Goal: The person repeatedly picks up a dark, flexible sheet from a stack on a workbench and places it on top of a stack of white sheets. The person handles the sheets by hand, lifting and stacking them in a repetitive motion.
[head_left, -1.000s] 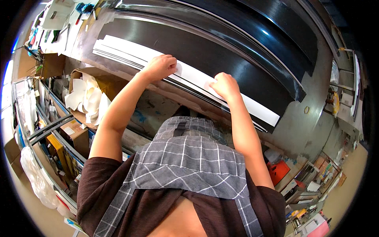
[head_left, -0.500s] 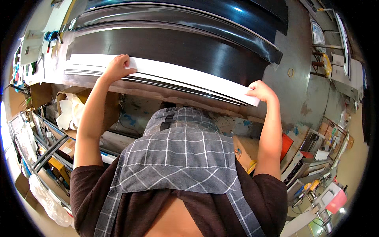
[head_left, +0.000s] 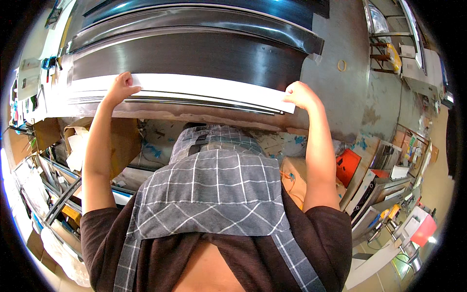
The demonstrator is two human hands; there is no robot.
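Note:
A long white strip (head_left: 209,86) lies lengthwise along the near side of the workbench, over the near edge of a wide black sheet (head_left: 194,51). Toward the strip's left part, my left hand (head_left: 118,90) pinches its far edge between thumb and curled fingers. My right hand (head_left: 303,95) grips the strip's right end in the same way. Both arms reach forward, well apart. Several thin dark rods or strips (head_left: 209,100) run alongside the white strip, on its near side, close to the bench's front edge. My fingertips under the strip are hidden.
Beyond the black sheet lies a dark glossy folded length (head_left: 194,22). A yellowish ring (head_left: 342,65) rests on the grey bench at right. Below the bench at left stands a cardboard box (head_left: 124,141); at right, an orange-red panel (head_left: 348,165) and leaning boards (head_left: 374,187).
The whole view has shifted, so bench, strip and hands appear farther left. Both hands keep their hold on the white strip, which stays in about the same place on the bench.

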